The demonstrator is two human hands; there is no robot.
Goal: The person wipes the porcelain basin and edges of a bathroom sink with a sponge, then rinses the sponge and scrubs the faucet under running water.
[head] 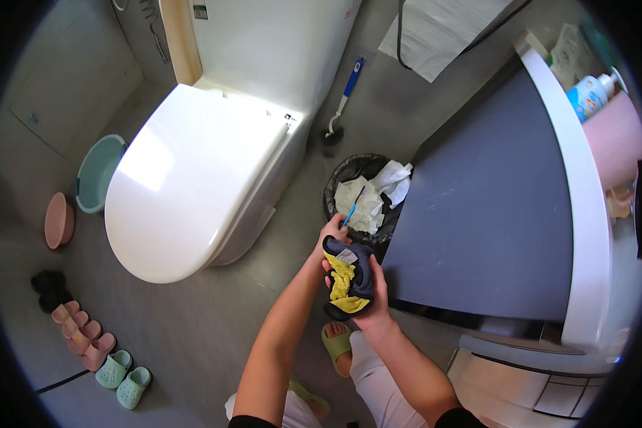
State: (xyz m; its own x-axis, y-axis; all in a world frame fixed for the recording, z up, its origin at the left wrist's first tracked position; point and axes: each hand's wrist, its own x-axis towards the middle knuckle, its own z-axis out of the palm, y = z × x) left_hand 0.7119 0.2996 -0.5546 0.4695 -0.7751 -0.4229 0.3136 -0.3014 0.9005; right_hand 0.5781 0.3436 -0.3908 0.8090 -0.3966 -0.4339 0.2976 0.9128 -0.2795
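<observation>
My left hand [334,235] grips a blue toothbrush [352,208], its dark bristle end pointing up and away over the bin. In my right hand [375,299] is a bunched cloth [356,275], grey on one side and yellow on the other, with black edging. The cloth also lies against my left hand, whose fingers are partly hidden by it. Just beyond my hands stands a waste bin [330,184] lined with a black bag and holding crumpled white paper. The white toilet [166,198], lid down, is to the left.
A blue-handled toilet brush [351,80] hangs beyond the bin. The grey cabinet [487,203] is close on the right, with a pump bottle [588,99] on its white top. Green [99,174] and pink basins [59,220] are at the left, above a row of slippers and clogs [115,369].
</observation>
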